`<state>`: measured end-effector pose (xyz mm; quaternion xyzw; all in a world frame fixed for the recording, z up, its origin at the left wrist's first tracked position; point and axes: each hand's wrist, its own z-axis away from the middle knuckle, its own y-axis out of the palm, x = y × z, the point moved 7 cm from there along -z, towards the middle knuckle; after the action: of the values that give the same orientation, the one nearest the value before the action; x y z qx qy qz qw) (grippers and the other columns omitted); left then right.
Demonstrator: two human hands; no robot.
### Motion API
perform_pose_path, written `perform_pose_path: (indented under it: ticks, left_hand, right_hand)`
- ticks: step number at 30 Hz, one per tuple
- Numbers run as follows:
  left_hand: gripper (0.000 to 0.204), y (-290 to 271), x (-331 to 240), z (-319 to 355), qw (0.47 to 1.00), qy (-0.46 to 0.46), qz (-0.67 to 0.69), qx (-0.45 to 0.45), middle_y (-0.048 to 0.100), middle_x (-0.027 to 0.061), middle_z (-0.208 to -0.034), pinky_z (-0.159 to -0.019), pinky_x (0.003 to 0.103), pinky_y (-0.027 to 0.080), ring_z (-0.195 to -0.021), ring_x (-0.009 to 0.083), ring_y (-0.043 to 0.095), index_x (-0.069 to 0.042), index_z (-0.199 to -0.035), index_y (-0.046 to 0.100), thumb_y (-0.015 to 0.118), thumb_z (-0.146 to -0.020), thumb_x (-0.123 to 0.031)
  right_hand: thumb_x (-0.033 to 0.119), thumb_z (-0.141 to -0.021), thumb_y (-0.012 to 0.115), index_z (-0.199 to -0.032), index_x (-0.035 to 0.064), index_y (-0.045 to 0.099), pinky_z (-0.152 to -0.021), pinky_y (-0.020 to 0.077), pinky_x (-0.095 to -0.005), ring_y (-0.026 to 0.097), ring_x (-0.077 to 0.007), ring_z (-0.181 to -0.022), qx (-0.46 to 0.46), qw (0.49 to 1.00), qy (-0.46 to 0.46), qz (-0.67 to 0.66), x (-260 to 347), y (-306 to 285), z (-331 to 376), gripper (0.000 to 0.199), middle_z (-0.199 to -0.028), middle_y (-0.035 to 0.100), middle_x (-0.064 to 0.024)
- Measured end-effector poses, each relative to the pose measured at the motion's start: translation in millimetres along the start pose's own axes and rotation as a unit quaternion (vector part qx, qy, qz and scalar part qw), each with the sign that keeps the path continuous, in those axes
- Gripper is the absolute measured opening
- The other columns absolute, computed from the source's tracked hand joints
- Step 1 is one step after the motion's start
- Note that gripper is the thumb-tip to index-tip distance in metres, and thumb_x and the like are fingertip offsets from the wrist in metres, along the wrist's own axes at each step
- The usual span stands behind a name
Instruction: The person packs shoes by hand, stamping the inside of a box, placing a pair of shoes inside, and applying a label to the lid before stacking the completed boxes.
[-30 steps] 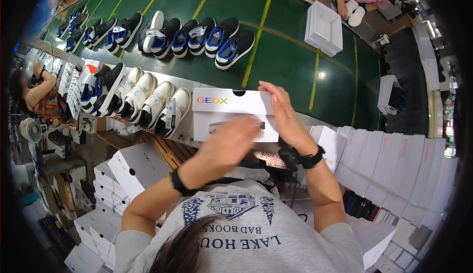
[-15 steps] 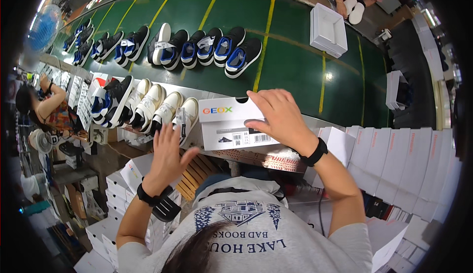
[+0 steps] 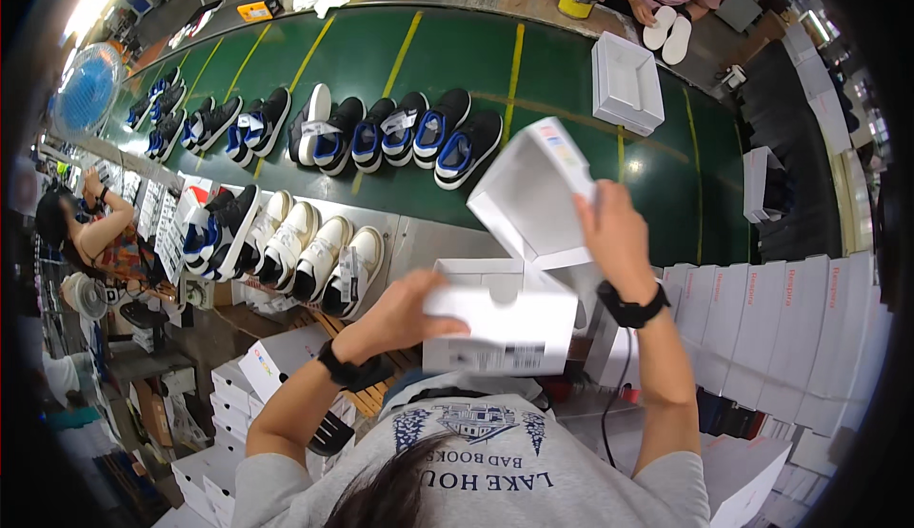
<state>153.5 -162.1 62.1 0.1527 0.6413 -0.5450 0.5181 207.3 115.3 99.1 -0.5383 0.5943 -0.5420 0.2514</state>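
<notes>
A white shoebox [image 3: 500, 333] is held close in front of my body, its top uncovered and its inside white. My left hand [image 3: 407, 314] grips its left wall, thumb over the near side. Raised above the box's far right corner is the white lid [image 3: 538, 190], tilted with its hollow underside showing. My right hand [image 3: 615, 233] is closed on the lid's right edge. Whether lid and box still touch at the corner, I cannot tell. Left of the box, white sneakers [image 3: 328, 252] and black sneakers with blue lining [image 3: 228, 228] stand in a row on a metal ledge.
Beyond the ledge runs a green conveyor belt [image 3: 562, 90] with yellow lines, carrying several black sneakers [image 3: 428, 133] and an open white box [image 3: 626, 85]. White shoeboxes [image 3: 771, 328] are stacked at right and lower left. Two other people work nearby, one holding white soles [image 3: 668, 35].
The lid has come up off the shoebox in my right hand, and the box has moved toward me. My left hand, apart from it before, now grips its left side.
</notes>
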Motion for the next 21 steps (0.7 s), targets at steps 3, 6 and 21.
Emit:
perform_pose_path:
  ticks: [3,6,21]
  left_hand:
    - [0.041,-13,-19,-12,0.999,0.036,-0.023,0.005,0.063,0.0174,-0.089,-0.071,0.040,0.051,-0.080,0.0362,0.063,0.000,-0.090,0.065,0.087,-0.070,-0.028]
    - [0.037,-27,-47,-66,0.986,0.150,-0.055,-0.055,0.059,0.0154,-0.084,-0.069,0.042,0.049,-0.079,0.0368,0.059,-0.001,-0.085,0.062,0.085,-0.069,-0.025]
    - [0.040,-9,162,-272,0.851,-0.113,-0.513,-0.016,0.056,0.0188,-0.107,-0.088,0.042,0.050,-0.109,0.0354,0.056,-0.012,-0.111,0.065,0.075,-0.073,-0.021]
  right_hand:
    - [0.034,-0.097,0.054,-0.116,0.0011,0.055,-0.074,0.0510,-0.0455,0.062,-0.0409,-0.087,-0.122,0.981,0.151,0.001,-54,-60,6,0.038,-0.103,0.060,-0.0211]
    - [0.028,-0.103,0.046,-0.130,-0.0055,0.048,-0.095,0.0430,-0.0362,0.057,-0.0249,-0.109,-0.384,0.894,0.194,-0.126,-129,-135,68,0.043,-0.118,0.059,-0.0172]
    - [0.008,-0.098,0.052,-0.128,0.0092,0.033,-0.059,0.0538,-0.0283,0.065,-0.0199,-0.074,0.073,0.491,0.448,-0.743,0,58,203,0.035,-0.099,0.061,-0.0151]
